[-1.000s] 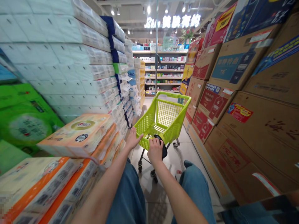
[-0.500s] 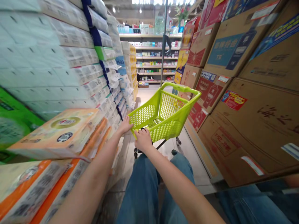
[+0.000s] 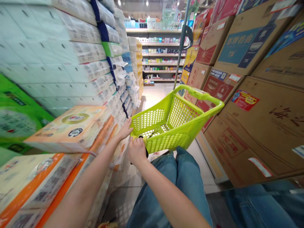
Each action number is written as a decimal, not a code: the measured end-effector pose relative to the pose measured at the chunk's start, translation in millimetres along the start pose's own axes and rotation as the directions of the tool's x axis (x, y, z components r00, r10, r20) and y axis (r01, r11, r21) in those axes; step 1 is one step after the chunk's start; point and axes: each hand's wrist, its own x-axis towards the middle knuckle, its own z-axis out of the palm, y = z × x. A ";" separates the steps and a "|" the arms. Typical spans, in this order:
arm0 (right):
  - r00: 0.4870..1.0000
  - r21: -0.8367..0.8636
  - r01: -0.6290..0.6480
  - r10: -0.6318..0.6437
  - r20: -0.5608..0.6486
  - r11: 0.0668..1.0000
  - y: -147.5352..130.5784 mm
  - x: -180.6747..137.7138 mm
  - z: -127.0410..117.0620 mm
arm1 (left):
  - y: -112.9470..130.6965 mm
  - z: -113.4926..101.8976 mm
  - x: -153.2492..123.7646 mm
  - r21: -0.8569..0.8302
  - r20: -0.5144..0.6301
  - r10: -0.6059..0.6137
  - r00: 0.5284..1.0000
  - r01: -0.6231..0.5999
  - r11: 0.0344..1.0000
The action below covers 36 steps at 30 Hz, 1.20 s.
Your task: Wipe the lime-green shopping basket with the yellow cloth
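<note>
A lime-green shopping cart point(image 3: 166, 139) with a lattice basket stands angled in the aisle before my legs, nothing seen inside it. Its near left end meets my hands. My right hand point(image 3: 137, 150) is closed over the rim there, beside a black fitting. My left hand point(image 3: 124, 129) is at the cart's left corner, fingers stretched out and thumb apart, the tips touching its edge. A grey pole with a hook-shaped grip point(image 3: 186, 36) rises behind the cart's handle point(image 3: 198, 94).
Stacked white tissue packs point(image 3: 54, 60) wall the left side, with orange packs point(image 3: 68, 123) low beside my left arm. Cardboard cartons point(image 3: 256, 126) are piled along the right. Stocked shelves point(image 3: 163, 55) cross the aisle's far end. My jeans-clad legs point(image 3: 171, 186) are close to the cart.
The cart has come closer and swung rightward, its handle end now farther right. My right hand has shifted left and down with the rim. My left hand's fingers have loosened at the corner.
</note>
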 end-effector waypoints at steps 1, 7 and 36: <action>1.000 -0.003 0.004 -0.004 0.000 1.000 -4.8 -5.7 -1.4 | 1.8 -1.7 -9.2 -0.004 -0.001 0.007 1.000 -0.007 1.000; 1.000 -0.006 0.026 -0.026 -0.014 1.000 -23.2 -26.4 -5.4 | 10.9 -11.3 -44.2 -0.028 -0.005 0.041 0.999 -0.041 0.999; 0.957 -0.043 0.092 -0.101 -0.271 0.995 145.2 -100.6 -45.5 | 110.3 41.5 -189.1 0.023 -0.307 0.139 0.941 -0.139 0.990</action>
